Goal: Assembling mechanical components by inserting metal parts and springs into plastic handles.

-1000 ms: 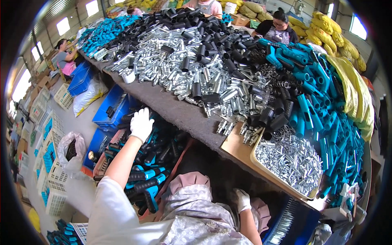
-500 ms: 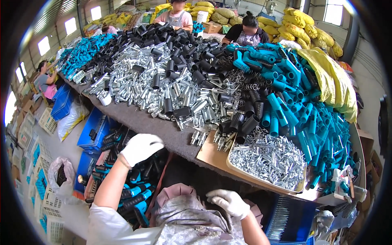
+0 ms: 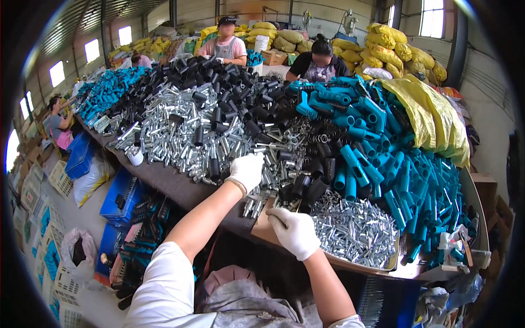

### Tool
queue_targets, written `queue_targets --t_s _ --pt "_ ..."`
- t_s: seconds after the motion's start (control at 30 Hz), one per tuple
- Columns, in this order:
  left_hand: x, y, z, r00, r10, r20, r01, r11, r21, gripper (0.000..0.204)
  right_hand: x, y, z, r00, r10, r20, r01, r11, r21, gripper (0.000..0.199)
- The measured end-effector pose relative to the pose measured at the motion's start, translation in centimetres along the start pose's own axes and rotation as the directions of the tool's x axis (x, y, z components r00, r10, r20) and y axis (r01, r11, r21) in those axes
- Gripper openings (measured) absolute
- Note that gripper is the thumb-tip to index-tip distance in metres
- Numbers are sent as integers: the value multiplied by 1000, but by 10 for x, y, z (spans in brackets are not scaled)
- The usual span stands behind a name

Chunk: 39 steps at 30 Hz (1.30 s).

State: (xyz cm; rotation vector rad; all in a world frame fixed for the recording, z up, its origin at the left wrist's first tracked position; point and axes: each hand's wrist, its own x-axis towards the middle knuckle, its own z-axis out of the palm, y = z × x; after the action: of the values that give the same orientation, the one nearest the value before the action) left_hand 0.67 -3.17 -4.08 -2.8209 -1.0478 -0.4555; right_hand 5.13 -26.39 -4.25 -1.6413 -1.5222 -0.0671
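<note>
My left hand (image 3: 245,171), in a white glove, reaches to the near edge of a heap of silver metal sleeves and rods (image 3: 178,128). The back of the glove hides its fingertips, so I cannot see whether it holds anything. My right hand (image 3: 295,232), also gloved in white, is over a piece of brown cardboard (image 3: 266,223) at the table's front edge. Its fingers are curled and pressed together; whatever is in them cannot be made out. A few silver fittings (image 3: 252,208) lie between the hands. Beside my right hand is a tray of small metal pins (image 3: 355,227).
Black tubes (image 3: 314,188) and teal plastic housings (image 3: 377,164) are heaped at right, below a yellow sack (image 3: 432,117). Blue crates (image 3: 121,197) and black-and-teal handles (image 3: 139,246) sit below the table at left. Co-workers (image 3: 320,63) are across the table.
My left hand has moved from over the handles below the table up and right to the metal heap. My right hand has risen from my lap to the cardboard edge.
</note>
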Motion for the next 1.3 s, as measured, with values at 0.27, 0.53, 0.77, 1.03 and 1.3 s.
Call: queue_targets --t_s 0.27,0.53,0.77,1.03,1.3 --pt "-67 17 -66 950 303 -73 -213 461 -861 57 7 -17 -12 910 413 15 -411 899 154 52" --pt "14 4 -45 978 139 -158 -208 521 -828 35 0 -8 -8 953 302 -5 -301 952 53 24" --pt "66 10 10 988 143 57 -122 953 -276 48 2 -7 -12 947 315 56 -318 948 36 30" --pt "77 5 26 958 277 -73 -286 938 -194 28 2 -11 -15 942 328 71 -331 943 29 31" --pt "60 5 -5 984 56 -171 -120 911 -394 24 1 -3 -12 940 338 53 -342 935 93 30"
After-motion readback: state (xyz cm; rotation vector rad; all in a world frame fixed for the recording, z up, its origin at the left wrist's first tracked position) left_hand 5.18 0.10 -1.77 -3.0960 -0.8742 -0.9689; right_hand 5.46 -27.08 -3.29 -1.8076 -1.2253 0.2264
